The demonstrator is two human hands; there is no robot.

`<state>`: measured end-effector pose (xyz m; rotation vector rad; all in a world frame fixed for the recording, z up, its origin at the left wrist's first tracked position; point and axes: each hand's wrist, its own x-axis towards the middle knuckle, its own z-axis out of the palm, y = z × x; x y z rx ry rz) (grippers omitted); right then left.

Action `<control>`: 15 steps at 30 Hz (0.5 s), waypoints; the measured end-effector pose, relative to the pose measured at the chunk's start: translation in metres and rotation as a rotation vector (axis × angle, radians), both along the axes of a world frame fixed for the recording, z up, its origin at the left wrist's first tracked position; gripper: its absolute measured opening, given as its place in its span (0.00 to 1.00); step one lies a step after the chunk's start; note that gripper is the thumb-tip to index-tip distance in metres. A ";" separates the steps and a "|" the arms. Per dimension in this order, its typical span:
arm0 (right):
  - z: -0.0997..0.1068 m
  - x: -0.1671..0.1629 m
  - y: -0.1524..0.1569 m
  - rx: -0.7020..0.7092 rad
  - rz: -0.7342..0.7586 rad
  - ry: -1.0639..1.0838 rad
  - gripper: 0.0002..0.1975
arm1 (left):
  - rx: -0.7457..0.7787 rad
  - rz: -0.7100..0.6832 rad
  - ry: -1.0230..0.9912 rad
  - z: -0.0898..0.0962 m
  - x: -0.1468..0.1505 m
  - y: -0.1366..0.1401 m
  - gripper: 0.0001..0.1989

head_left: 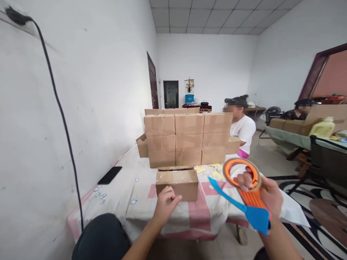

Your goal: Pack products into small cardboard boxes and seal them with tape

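An orange and blue tape dispenser (251,199) is raised above the table's right side, with my right hand (272,198) closed around it. Its tape roll (227,169) faces away from me, and some of that hand's fingers show through the ring. A small cardboard box (187,189) sits on the cloth in front of me, shiny tape on its top and a flap raised along its far edge. At the box's near face is my left hand (167,200), its fingers loosely bent and the thumb apart. Whether it touches the cardboard, I cannot tell.
Behind the box, stacked cardboard boxes (188,124) form a wall. A black phone (110,175) lies at the left on the patterned tablecloth (143,213). Beyond the stack sits a person in white (245,130). Another person (296,112) is by a table at the right. A black cable (61,108) hangs along the wall.
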<state>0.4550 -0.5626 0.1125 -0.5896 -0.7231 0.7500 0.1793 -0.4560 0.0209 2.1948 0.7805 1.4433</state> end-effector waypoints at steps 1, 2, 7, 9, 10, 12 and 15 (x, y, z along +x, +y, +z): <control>-0.006 0.021 0.006 0.009 -0.083 -0.012 0.09 | 0.013 -0.015 -0.022 0.000 -0.004 0.001 0.24; -0.014 0.040 0.016 -0.010 -0.206 -0.005 0.08 | 0.030 -0.042 -0.038 0.002 -0.006 0.000 0.21; -0.087 0.094 0.082 -0.310 -0.441 -0.145 0.16 | -0.012 -0.120 -0.132 0.018 -0.004 -0.006 0.07; -0.114 0.095 0.099 -0.412 -0.408 -0.220 0.18 | -0.126 -0.088 -0.181 0.018 -0.007 -0.005 0.06; -0.124 0.094 0.104 -0.454 -0.393 -0.255 0.18 | -0.187 -0.066 -0.196 0.015 -0.009 -0.003 0.06; -0.137 0.093 0.108 -0.524 -0.366 -0.327 0.17 | -0.278 -0.033 -0.210 0.009 -0.015 -0.001 0.08; -0.136 0.096 0.104 -0.596 -0.361 -0.450 0.15 | -0.364 -0.025 -0.216 0.002 -0.025 0.003 0.11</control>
